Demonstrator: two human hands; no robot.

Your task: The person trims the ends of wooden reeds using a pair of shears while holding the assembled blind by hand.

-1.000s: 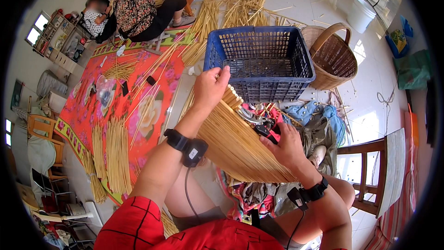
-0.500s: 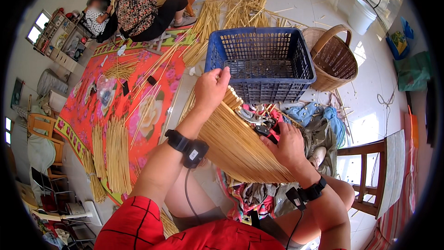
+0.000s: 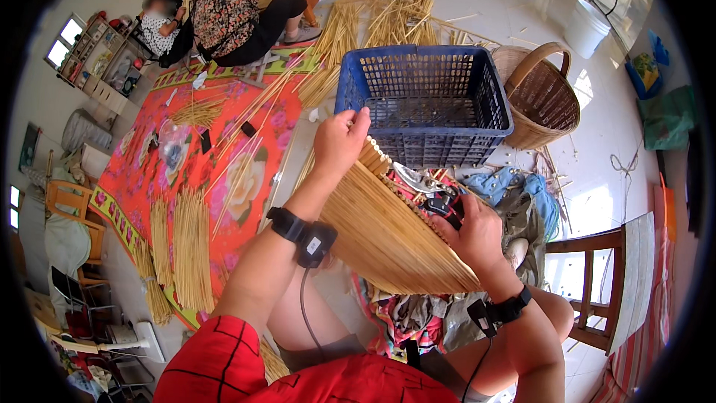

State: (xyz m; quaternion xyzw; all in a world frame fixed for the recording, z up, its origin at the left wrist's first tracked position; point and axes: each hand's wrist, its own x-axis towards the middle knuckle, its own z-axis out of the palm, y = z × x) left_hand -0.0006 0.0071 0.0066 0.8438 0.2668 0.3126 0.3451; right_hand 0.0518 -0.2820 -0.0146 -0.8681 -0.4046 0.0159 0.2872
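Seen from above, the person's left hand curls over the far end of a sheaf of straw stalks, fingers wrapped around the cut tips and clenched on them, while the right hand presses on the sheaf's right edge and is closed around a dark-handled cutting tool with a pale metal blade; how firmly it grips the tool is partly hidden. The sheaf lies slantwise across the person's lap, between the two hands, its stalks side by side like a flat mat. It looks light and dry, each stalk stiff but brittle and smooth, so the bundle would likely fan apart or slide unless held near the ends and pinched across its whole width. Each wrist wears a black band with a cable. Beneath the sheaf lies crumpled patterned cloth. Just beyond the left hand stands a blue plastic crate with latticed walls, and beside it a brown woven basket with an arched handle. To the left, a red flowered mat holds more loose straw bundles. Farther off, two other people sit on the floor among straw. A wooden chair stands at the right.
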